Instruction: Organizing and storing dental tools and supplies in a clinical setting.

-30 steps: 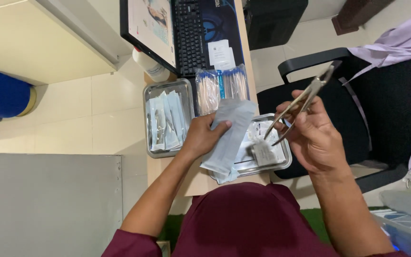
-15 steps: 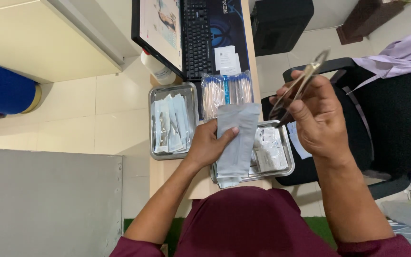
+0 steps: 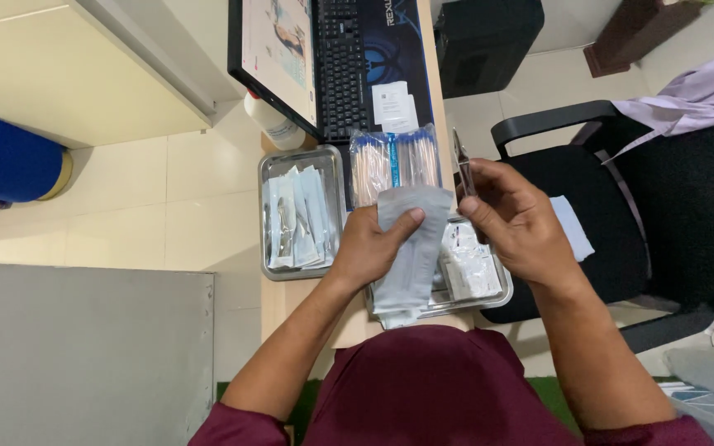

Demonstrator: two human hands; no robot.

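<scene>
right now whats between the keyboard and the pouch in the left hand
In the head view, a clear packet of wooden sticks lies between the keyboard and the grey pouch held by the left hand.

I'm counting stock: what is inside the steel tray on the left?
The left steel tray holds several sealed pouches lying lengthwise, overlapping; dark slim instruments show through some. Whatever lies beneath the pile is covered. Neither hand touches this tray.

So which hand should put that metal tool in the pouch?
Probably the right hand. It already pinches the metal tool, just beside the pouch's top end. The left hand is busy gripping the pouch over the tray, so it seems best placed to steady it.
</scene>
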